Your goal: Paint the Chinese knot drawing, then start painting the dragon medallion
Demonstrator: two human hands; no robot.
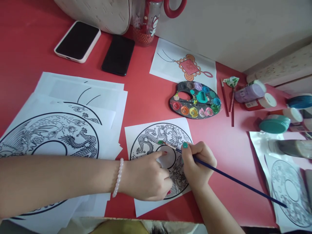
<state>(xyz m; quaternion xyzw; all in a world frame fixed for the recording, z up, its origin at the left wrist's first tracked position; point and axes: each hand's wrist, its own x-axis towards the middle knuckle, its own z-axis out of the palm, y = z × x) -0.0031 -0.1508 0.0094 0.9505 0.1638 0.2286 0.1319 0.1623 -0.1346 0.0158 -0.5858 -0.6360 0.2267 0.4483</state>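
Observation:
My right hand (198, 164) is closed around a paintbrush (226, 175) with a dark blue handle, its tip carrying green paint. The tip is at the dragon pattern on a round line-art sheet (141, 203), just above the inner ring. My left hand (146, 177), with a beaded bracelet (118, 177) at the wrist, rests on the same sheet. One of its fingers stretches out to the inner circle while the others are curled; it holds nothing that I can see. Beyond the hands lies a paint palette (186, 103) with several coloured wells.
Stacked line-art sheets (80, 126) lie at left. Farther back are a white-cased phone (78, 40), a black phone (118, 55), a clear bottle (146, 22) and a painted knot picture (165, 61). Paint jars (274, 124), brushes (224, 97) and another printed sheet (290, 188) stand or lie at right.

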